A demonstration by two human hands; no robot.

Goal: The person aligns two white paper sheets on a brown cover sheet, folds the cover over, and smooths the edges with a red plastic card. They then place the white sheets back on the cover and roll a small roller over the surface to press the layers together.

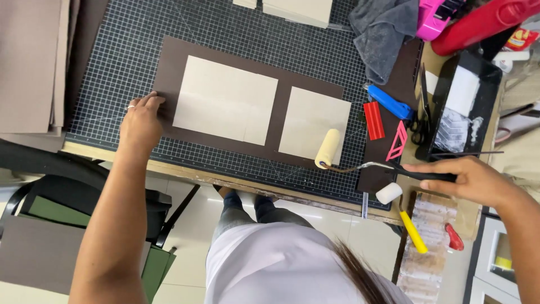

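Observation:
A dark brown sheet (pixel 284 95) lies on a gridded cutting mat (pixel 140 45). Two pale grey boards rest on it: a larger one (pixel 225 100) at left and a smaller one (pixel 314 124) at right. My left hand (pixel 140 121) presses flat on the sheet's left edge, a ring on one finger. My right hand (pixel 472 180) grips the black handle of a small roller, whose cream-coloured foam head (pixel 328 148) sits on the lower right corner of the smaller board.
To the right lie a black tray (pixel 467 107) with glue, a blue cutter (pixel 389 101), a red block (pixel 373 120), a pink triangle (pixel 397 141), scissors (pixel 421 126), a yellow-handled roller (pixel 400 214) and a grey cloth (pixel 379 31). Stacked brown sheets (pixel 34 62) sit at left.

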